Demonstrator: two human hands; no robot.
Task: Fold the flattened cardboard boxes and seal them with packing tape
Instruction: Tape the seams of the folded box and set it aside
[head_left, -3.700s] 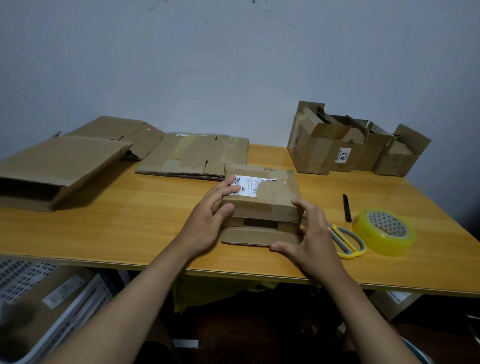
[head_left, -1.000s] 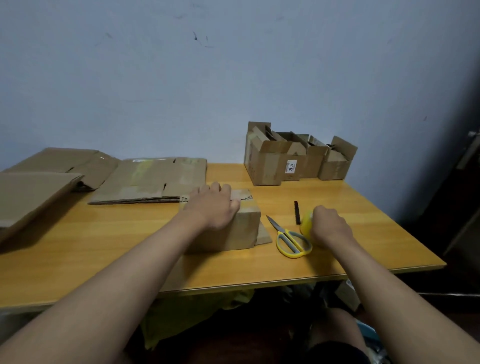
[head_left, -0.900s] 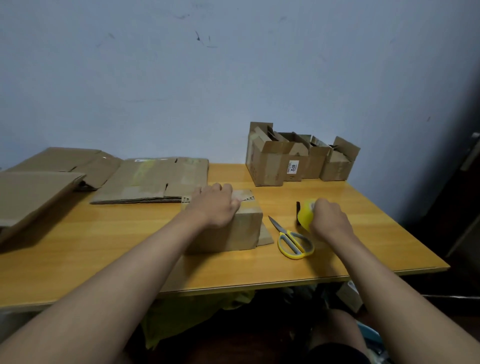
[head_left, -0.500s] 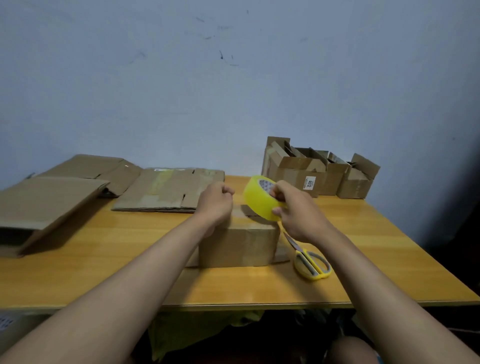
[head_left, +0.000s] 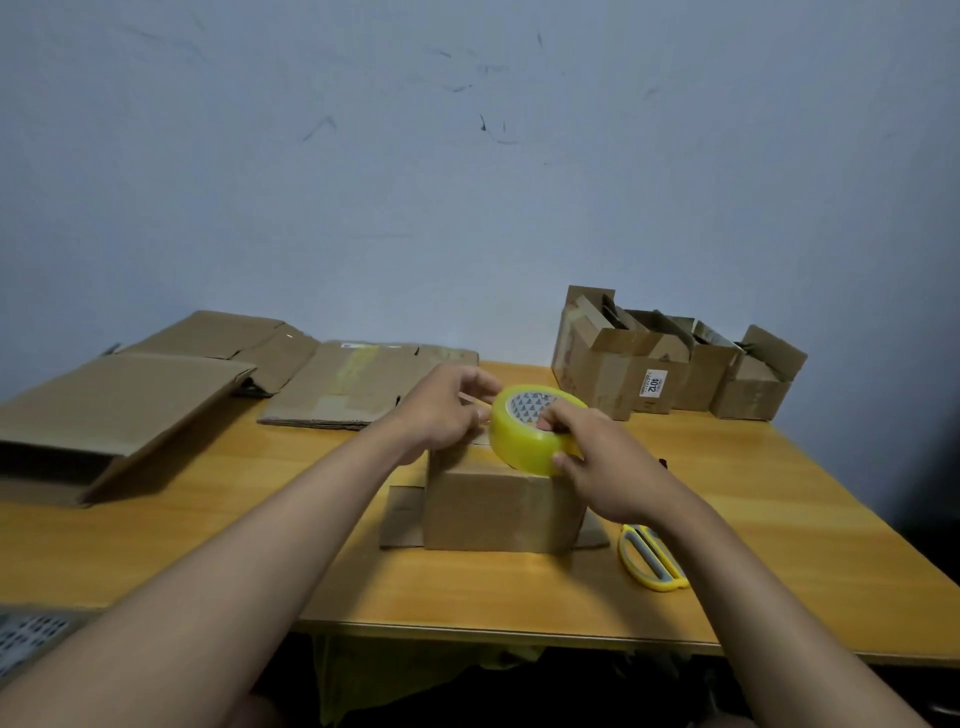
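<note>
A small folded cardboard box (head_left: 498, 506) stands in the middle of the wooden table (head_left: 208, 519), its lower flaps splayed out at both sides. Just above its top, my right hand (head_left: 605, 462) grips a yellow roll of packing tape (head_left: 524, 434), fingers curled over the rim and into the core. My left hand (head_left: 441, 410) is at the roll's left edge, its fingertips pinching at the tape there. The box's top is mostly hidden behind both hands and the roll.
Yellow-handled scissors (head_left: 652, 558) lie right of the box. Flattened cardboard boxes (head_left: 358, 382) and a larger flat one (head_left: 104, 410) cover the back left. Several folded boxes (head_left: 670, 366) stand at the back right by the wall.
My right hand picked the tape roll up off the table and brought it over the box. My left hand left the box top and moved to the roll's edge.
</note>
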